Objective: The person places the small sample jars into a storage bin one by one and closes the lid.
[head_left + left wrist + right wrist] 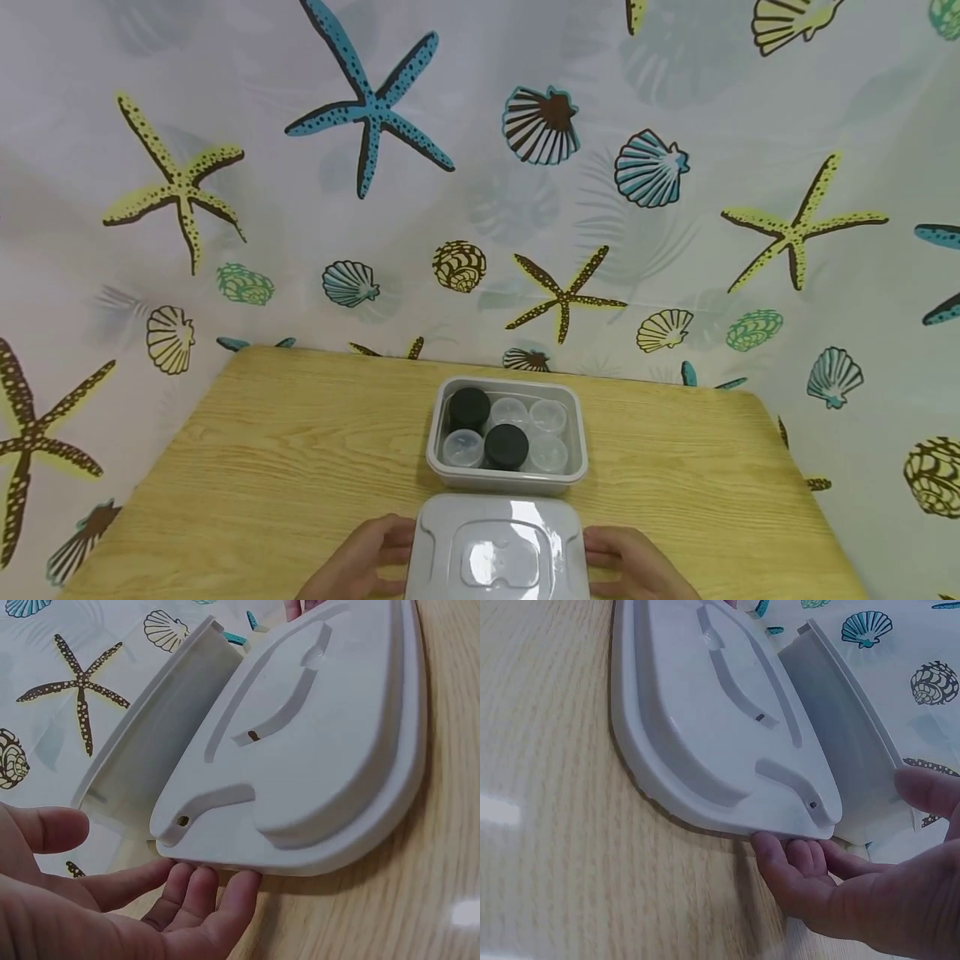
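Note:
A white plastic lid (pixel 501 550) with raised, rounded ridges lies at the table's near edge, partly cut off in the head view. My left hand (pixel 371 554) is at its left side; in the left wrist view, the fingertips (pixel 241 889) touch the lid's edge while the thumb stands apart. On the opposite side, my right hand (pixel 633 560) touches the edge with its fingertips (pixel 769 847), thumb also apart. Just beyond the lid stands a light grey box (pixel 506 481). Inside it are two black round caps (pixel 506 447) and several clear round containers (pixel 548 454).
The wooden table (pixel 300 433) holds the box near its middle. Behind it and along both sides hangs a white cloth (pixel 465 200) printed with starfish and shells. In the wrist views, the box wall rises close behind the lid.

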`<state>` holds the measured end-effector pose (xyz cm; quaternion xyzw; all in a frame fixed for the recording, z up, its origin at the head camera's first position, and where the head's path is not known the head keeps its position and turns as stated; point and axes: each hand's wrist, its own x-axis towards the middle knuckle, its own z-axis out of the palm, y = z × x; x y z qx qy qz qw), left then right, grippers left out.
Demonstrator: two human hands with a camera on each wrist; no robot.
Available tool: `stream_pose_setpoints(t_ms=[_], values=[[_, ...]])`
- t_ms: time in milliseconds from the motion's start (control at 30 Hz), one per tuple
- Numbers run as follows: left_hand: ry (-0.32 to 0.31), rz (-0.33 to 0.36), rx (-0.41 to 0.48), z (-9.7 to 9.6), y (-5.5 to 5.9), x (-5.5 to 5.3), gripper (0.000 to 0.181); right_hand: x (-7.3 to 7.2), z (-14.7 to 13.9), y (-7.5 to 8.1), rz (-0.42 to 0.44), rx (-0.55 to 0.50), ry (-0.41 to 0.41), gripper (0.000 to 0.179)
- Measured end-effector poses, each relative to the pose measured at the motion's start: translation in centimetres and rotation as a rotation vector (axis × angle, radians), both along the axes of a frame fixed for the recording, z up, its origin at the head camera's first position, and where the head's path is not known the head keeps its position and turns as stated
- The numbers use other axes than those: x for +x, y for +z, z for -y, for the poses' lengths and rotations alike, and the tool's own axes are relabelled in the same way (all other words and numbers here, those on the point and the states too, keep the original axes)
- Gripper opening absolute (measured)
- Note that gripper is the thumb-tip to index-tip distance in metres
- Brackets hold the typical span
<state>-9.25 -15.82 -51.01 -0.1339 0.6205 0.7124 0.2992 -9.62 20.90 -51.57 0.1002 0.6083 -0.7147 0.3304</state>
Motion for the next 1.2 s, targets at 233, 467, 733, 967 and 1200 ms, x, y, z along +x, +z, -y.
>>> stream_pose_setpoints(t_ms=[233, 467, 733, 967, 1200], values=[[-0.053, -0.036, -0.007, 0.1, 0.2, 0.3, 0.040, 0.5, 0.2, 0.5, -0.039, 0.014, 0.034, 0.037], [-0.070, -0.036, 0.054, 0.6, 0.9, 0.9, 0.047, 0.8, -0.1, 1.7, -0.097, 0.095, 0.077, 0.055], [-0.117, -0.128, 0.079, 0.7, 2.9, 0.9, 0.051, 1.2, -0.5, 2.8, -0.145, 0.144, 0.083, 0.066], [-0.110, -0.138, 0.044, 0.6, 4.0, 0.7, 0.055, 0.9, -0.2, 3.9, -0.155, 0.149, 0.089, 0.065], [-0.090, -0.168, 0.036, 0.5, 4.5, 0.9, 0.056, 0.8, -0.1, 5.0, -0.180, 0.177, 0.061, 0.063]])
